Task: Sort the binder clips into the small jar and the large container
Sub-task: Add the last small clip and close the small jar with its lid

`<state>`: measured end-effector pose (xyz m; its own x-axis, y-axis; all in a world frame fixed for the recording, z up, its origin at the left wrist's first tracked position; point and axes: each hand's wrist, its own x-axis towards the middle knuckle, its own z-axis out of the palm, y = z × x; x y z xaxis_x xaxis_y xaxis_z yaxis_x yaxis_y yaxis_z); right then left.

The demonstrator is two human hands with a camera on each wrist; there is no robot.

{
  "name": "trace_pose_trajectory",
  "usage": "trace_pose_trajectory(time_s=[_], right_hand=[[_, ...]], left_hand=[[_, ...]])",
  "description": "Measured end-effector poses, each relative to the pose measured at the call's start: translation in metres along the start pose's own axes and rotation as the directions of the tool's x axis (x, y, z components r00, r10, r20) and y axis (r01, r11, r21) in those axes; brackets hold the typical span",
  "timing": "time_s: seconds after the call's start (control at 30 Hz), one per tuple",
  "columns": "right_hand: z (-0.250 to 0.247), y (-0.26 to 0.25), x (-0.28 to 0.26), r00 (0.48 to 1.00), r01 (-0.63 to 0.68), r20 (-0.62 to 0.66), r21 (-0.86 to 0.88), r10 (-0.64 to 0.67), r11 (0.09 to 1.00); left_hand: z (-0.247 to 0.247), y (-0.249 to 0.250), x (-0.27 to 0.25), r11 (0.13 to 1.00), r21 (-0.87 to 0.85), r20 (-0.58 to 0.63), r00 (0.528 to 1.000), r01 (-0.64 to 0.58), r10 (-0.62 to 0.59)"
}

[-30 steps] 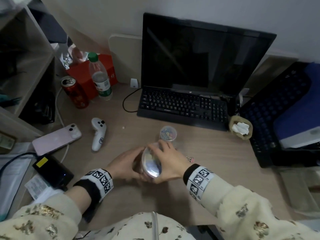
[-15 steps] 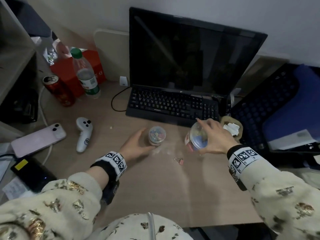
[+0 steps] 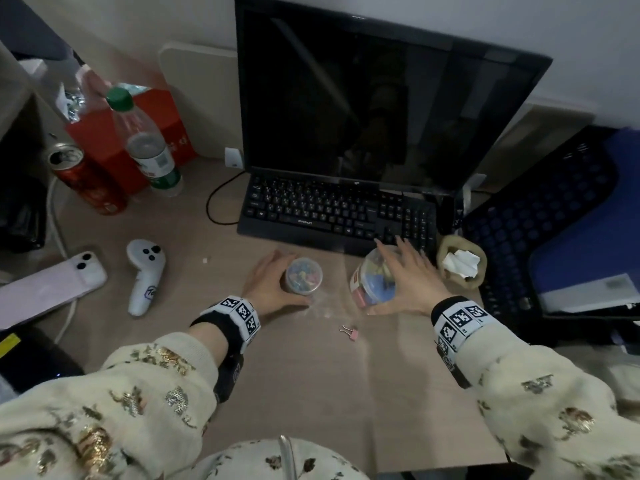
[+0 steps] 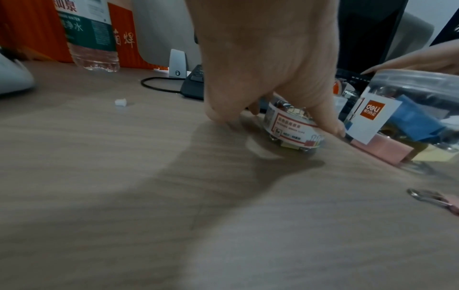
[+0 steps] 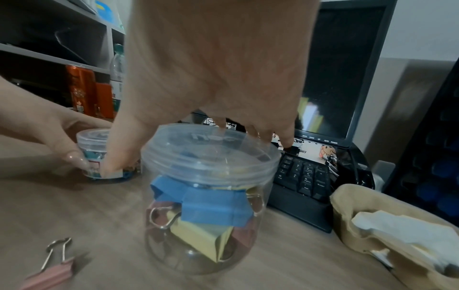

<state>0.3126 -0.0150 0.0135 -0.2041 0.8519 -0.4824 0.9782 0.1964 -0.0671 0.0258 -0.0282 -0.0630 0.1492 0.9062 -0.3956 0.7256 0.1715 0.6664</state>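
The small jar point(image 3: 304, 279), clear with a lid and full of small coloured clips, stands on the desk in front of the keyboard. My left hand point(image 3: 289, 278) grips it, thumb on the near side and fingers behind it. To its right stands the large container point(image 3: 363, 292), lidded, with big blue, yellow and pink clips inside point(image 5: 211, 208). My right hand point(image 3: 381, 277) lies spread over its lid, fingertips point(image 5: 285, 143) at the far rim and the thumb down on the left side. One pink binder clip point(image 3: 349, 332) lies loose on the desk nearer me.
A black keyboard point(image 3: 332, 213) and monitor point(image 3: 363, 98) stand just behind the jars. A tan pouch with white paper point(image 3: 460, 265) sits right of the large container. A white controller point(image 3: 145, 271), phone point(image 3: 48, 289), can point(image 3: 86, 181) and bottle point(image 3: 149, 147) are to the left.
Both hands held the large container close in front of me. My right hand carried it right and set it down by the keyboard, while my left hand went to the small jar and took hold of it.
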Motion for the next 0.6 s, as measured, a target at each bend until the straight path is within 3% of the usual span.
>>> trace_pose_trajectory(time_s=[0.07,0.17,0.27,0.4,0.47,0.6], right_hand=[[0.0,-0.004,-0.002,0.999,0.033,-0.027,-0.003,-0.033,0.999],[-0.006,-0.022,-0.01,0.968,0.143,-0.21,0.022,-0.136,0.989],[-0.012,-0.058,-0.018,0.933,0.233,-0.305,0.112,-0.19,0.966],[-0.01,-0.111,-0.026,0.963,0.158,-0.23,0.051,-0.142,0.986],[-0.007,-0.129,-0.027,0.979,0.102,-0.176,-0.026,-0.105,0.994],[0.0,-0.149,-0.037,0.978,0.072,-0.19,-0.077,-0.086,0.994]], left_hand=[[0.002,-0.001,0.0,1.0,-0.022,-0.011,1.0,-0.008,0.008],[0.001,0.001,-0.005,0.999,-0.029,-0.022,0.999,-0.04,0.04],[-0.004,0.01,-0.019,0.98,-0.194,-0.016,0.999,-0.047,0.045],[-0.008,0.025,-0.042,0.968,-0.226,0.002,0.994,-0.108,0.112],[-0.012,0.026,-0.052,0.979,-0.145,-0.021,0.99,-0.142,0.14],[-0.016,0.019,-0.071,0.979,0.029,-0.051,0.978,-0.2,0.201]])
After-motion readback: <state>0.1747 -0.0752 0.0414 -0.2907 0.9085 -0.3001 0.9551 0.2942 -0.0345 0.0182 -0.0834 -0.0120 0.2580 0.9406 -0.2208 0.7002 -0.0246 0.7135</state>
